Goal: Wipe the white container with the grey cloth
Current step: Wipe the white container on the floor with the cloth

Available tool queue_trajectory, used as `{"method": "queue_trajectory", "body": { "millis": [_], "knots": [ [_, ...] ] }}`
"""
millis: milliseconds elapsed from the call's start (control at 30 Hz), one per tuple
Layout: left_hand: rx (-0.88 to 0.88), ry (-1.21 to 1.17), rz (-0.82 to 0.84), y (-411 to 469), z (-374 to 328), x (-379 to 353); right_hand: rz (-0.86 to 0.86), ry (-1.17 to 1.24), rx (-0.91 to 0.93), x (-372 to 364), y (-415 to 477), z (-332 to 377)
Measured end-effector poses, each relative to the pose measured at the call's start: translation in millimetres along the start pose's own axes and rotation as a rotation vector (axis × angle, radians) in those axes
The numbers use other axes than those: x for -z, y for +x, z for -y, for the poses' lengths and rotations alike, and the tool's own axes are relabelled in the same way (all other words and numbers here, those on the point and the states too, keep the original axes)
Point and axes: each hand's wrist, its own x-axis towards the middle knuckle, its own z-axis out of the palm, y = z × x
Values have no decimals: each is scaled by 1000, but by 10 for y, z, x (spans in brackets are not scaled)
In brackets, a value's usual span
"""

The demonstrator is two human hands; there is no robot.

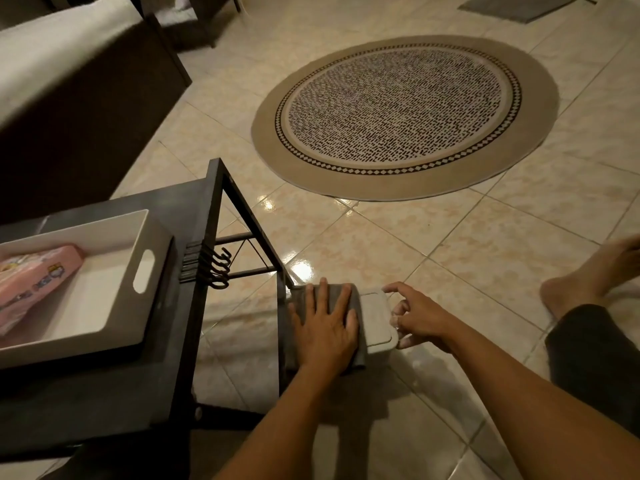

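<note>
The left hand [325,327] lay flat, fingers [323,292] spread and grasping nothing, pressing the grey cloth [356,355] onto the white container [377,320]. The container stood on the tiled floor [433,244], just beside the leg of the dark table [214,209]. The right hand [419,317] steadied its far edge, fingertips [389,289] curled loosely around the rim, so it was held rather than clenched.

The likeliest trouble was a slip: the container looked like smooth, light plastic with a rounded, recessed lid, and the glossy tiles would offer little friction, so a hard sideways stroke could have skated it away or knocked it against the table leg. The light right-hand hold would probably not stop that. The soft, matte cloth could also have bunched under the palm and left the exposed half unwiped.

On the table sat a white tray [145,237] with a cut-out handle, holding a pink packet [38,275]. Beyond lay a round woven rug [405,116], flat and patterned.
</note>
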Motion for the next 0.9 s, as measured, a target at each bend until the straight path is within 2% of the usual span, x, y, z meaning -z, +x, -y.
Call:
{"method": "queue_trajectory", "body": {
  "millis": [67, 300, 433, 500, 633, 700, 833, 900],
  "knots": [
    [31, -1, -7, -107, 31, -35, 3, 3, 2, 6, 19, 6],
    [-76, 13, -9, -115, -370, -53, -10, 1, 3, -17, 39, -29],
    [129, -7, 6, -82, -48, 69, -35, 4, 12, -57, 28, -55],
    [164, 10, 1, -217, -1, 52, -34, -9, 18, -59, 43, -36],
    [-40, -6, 7, -357, -287, -87, -13, -1, 11, -51, 69, -29],
    [-85, 2, -6, -223, -330, -43, -22, -1, 9, -55, 58, -40],
    [129, -14, -4, -86, -97, 20, -34, -3, 9, -75, 40, -54],
    [123, -10, -9, -208, -121, -20, -23, -4, 7, -64, 53, -42]
  ]
}}
